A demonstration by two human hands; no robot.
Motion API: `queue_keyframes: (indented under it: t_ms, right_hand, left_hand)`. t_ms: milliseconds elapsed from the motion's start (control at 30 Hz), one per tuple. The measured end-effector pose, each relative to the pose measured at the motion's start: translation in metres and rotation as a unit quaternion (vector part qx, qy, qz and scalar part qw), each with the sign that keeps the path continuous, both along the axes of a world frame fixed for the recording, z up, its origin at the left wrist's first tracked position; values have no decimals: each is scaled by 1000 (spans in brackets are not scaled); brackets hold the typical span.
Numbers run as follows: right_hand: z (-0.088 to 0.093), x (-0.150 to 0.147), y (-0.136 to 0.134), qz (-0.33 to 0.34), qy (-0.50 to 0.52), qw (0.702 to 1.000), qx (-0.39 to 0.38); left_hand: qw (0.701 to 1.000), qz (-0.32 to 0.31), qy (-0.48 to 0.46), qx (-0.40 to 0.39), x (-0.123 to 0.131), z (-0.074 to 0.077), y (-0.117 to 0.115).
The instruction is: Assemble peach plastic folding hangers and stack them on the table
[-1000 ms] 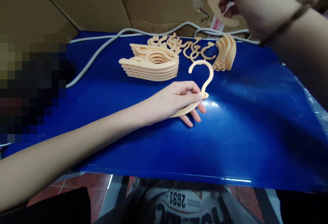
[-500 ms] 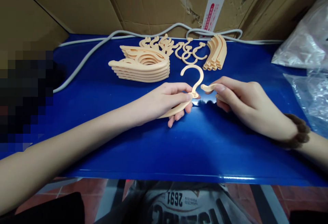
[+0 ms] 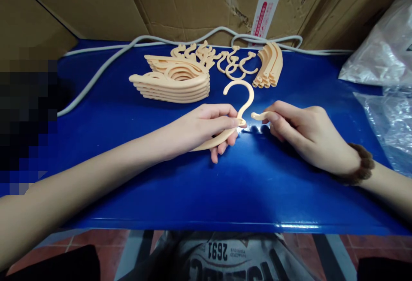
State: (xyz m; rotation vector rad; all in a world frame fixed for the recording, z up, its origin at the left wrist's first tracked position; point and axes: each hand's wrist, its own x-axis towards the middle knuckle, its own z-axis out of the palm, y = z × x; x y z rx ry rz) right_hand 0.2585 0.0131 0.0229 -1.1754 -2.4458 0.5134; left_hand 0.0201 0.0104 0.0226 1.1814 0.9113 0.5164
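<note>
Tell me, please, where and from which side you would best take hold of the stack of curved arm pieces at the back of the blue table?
Probably across its near end, coming from the front. The stack of curved arm pieces stands on edge, the pieces nested, its near ends free toward the right hand. The loose hooks crowd its left side and the grey cable runs behind.
</note>
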Motion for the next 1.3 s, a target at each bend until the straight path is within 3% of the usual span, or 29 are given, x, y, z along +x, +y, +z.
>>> queue_keyframes:
  t_ms: [467, 867, 1167, 1300]
  right_hand:
    - [-3, -1, 1, 11, 19, 1000, 7]
    - [-9, 0, 5, 85, 9, 996, 38]
    - [-9, -1, 3, 79, 21, 996, 42]
    - [-3, -3, 4, 33, 78, 996, 29]
  left_hand:
    - [999, 36, 0, 4, 1, 0, -1]
    - [998, 40, 3, -38, 0, 0, -1]
    - [998, 47, -10, -33, -1, -3, 0]
    - [999, 39, -3, -38, -1, -3, -1]
